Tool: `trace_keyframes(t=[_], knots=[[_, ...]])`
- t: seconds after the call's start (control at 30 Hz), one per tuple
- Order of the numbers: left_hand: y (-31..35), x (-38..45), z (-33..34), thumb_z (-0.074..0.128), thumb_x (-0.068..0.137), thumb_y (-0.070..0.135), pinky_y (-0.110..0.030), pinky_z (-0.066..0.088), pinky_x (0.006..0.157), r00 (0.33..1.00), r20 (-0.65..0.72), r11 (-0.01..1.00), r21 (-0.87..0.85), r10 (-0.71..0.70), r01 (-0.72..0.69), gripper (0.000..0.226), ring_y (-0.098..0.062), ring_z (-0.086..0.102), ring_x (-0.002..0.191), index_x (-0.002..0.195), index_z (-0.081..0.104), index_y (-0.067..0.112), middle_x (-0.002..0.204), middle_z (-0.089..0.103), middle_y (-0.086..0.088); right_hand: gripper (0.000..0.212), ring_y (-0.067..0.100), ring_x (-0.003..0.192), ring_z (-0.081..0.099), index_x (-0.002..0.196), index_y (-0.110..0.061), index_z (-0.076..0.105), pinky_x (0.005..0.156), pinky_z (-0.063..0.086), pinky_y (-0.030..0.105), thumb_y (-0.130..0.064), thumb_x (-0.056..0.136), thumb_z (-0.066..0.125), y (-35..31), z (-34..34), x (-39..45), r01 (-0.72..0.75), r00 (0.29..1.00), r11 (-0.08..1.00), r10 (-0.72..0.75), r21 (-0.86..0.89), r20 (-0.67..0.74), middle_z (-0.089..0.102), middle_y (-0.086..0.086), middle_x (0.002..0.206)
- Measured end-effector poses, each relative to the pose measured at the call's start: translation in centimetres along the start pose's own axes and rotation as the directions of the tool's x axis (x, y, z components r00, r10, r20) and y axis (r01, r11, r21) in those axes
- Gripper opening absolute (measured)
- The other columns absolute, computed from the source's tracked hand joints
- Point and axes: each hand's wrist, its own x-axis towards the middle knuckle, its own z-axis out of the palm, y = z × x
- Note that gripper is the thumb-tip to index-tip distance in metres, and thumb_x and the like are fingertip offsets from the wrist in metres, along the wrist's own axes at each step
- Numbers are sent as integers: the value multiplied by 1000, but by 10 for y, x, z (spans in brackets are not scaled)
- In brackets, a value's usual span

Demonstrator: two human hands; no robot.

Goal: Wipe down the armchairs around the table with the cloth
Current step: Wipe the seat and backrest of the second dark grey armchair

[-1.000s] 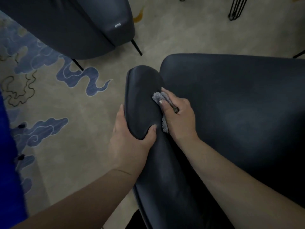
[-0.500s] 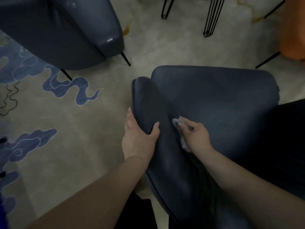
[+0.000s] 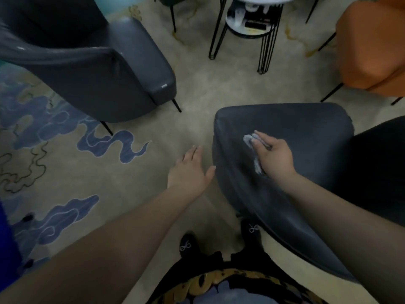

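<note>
- Head view: the right hand (image 3: pixel 275 155) presses the grey cloth (image 3: pixel 249 140) on the seat side of the near dark armchair (image 3: pixel 285 121), its fingers (image 3: pixel 259 134) laid over the cloth and holding it; the wipe of this chair seems to be in progress, not finished.
- The left hand (image 3: pixel 189 170) hangs just beside the chair's arm, fingers straight and released, grasping nothing; whether the thumb touches the chair I cannot tell.
- A second dark armchair (image 3: pixel 122 84) stands to the left, an orange chair (image 3: pixel 370 53) to the right, the wire-legged worktop (image 3: pixel 252 16) beyond; whether these chairs are already wiped cannot be seen; I judge that some wiping remains.
</note>
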Motion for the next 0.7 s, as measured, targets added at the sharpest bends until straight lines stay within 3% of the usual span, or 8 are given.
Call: trace_keyframes(t=[0.17, 0.27, 0.33, 0.4, 0.47, 0.53, 0.63, 0.7], knots=[[-73, -27, -50, 34, 98, 55, -41, 17, 119, 995, 53, 965, 247, 83, -94, 71, -23, 16, 148, 155, 16, 17, 162, 18, -3, 32, -2, 106, 53, 123, -10, 63, 77, 30, -10, -18, 92, 61, -44, 55, -13, 36, 998, 999, -36, 9, 47, 61, -7, 114], [-108, -38, -73, 32, 98, 55, -40, 10, 121, 994, 65, 943, 316, 87, -104, 70, -23, 12, 150, 155, 17, 17, 162, 18, -4, 32, 9, 106, 60, 122, -7, 64, 73, 35, -8, -18, 92, 61, -69, 85, -17, 64, 996, 998, -64, -2, 59, 66, -1, 112], [-127, -42, -85, 32, 98, 56, -41, 10, 121, 997, 51, 938, 339, 64, -78, 70, -23, 12, 150, 155, 17, 17, 162, 19, -3, 27, 29, 91, 66, 114, 2, 65, 63, 49, 10, -13, 93, 59, -82, 102, -17, 78, 993, 997, -76, -17, 87, 70, 11, 103], [-142, -41, -95, 31, 98, 57, -42, 10, 121, 999, 42, 938, 344, 33, -45, 70, -23, 13, 149, 155, 18, 17, 162, 20, -3, 27, 41, 81, 64, 108, 9, 62, 63, 48, 30, -13, 93, 57, -94, 118, -17, 87, 990, 995, -81, -46, 112, 66, 29, 102], [-153, -37, -102, 32, 98, 57, -42, 10, 121, 1000, 27, 941, 339, -6, -4, 71, -23, 14, 149, 154, 18, 17, 161, 21, -4, 31, 22, 76, 65, 116, -2, 66, 59, 47, 10, -21, 93, 58, -99, 132, -8, 109, 988, 990, -97, -88, 122, 66, 24, 109], [-162, -29, -107, 32, 98, 57, -41, 10, 121, 999, 20, 945, 326, -41, 33, 71, -24, 14, 149, 154, 19, 17, 161, 21, -3, 33, 4, 80, 58, 121, -13, 66, 60, 35, -6, -27, 92, 60, -101, 145, 5, 112, 986, 987, -96, -116, 138, 64, 13, 115], [-173, -12, -114, 32, 98, 57, -41, 8, 121, 996, 36, 949, 310, -79, 64, 71, -24, 14, 149, 154, 19, 16, 161, 21, -3, 35, 1, 83, 57, 122, -19, 65, 58, 31, -8, -33, 91, 59, -102, 161, 31, 79, 984, 986, -53, -148, 170, 60, 11, 119], [-179, 5, -118, 33, 98, 56, -40, 7, 122, 996, 36, 947, 313, -79, 64, 71, -23, 12, 150, 154, 18, 15, 161, 21, -4, 35, -3, 72, 56, 123, -19, 64, 52, 33, -5, -33, 92, 58, -109, 169, 47, 56, 984, 987, -30, -149, 174, 59, 11, 118]])
